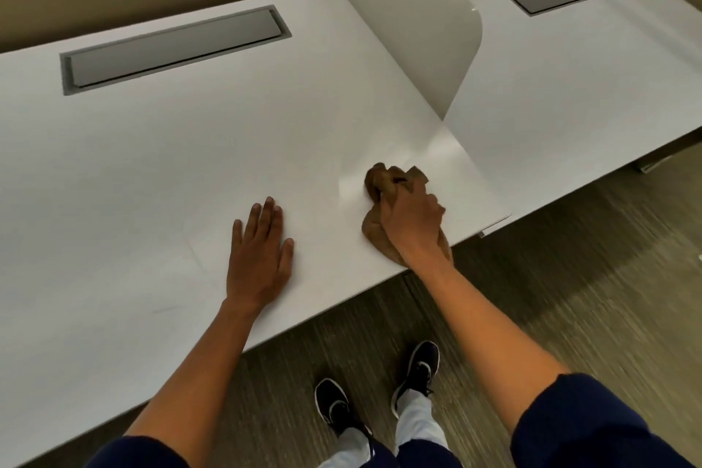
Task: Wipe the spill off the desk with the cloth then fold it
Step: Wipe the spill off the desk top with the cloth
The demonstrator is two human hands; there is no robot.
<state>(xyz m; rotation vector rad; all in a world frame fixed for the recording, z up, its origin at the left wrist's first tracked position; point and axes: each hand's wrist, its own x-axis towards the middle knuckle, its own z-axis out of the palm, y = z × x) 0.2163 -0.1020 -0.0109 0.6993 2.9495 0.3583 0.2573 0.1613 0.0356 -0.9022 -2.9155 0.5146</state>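
Observation:
A crumpled brown cloth lies bunched on the white desk near its front right corner. My right hand is closed over the cloth and presses it onto the desk surface. A faint glossy streak shows on the desk just left of the cloth. My left hand rests flat on the desk with fingers spread, a short way left of the cloth, holding nothing.
A white divider panel stands upright at the desk's right side, with a second desk beyond it. A grey cable hatch is set into the desk at the back. The desk's front edge runs just below my hands; floor and my shoes lie beneath.

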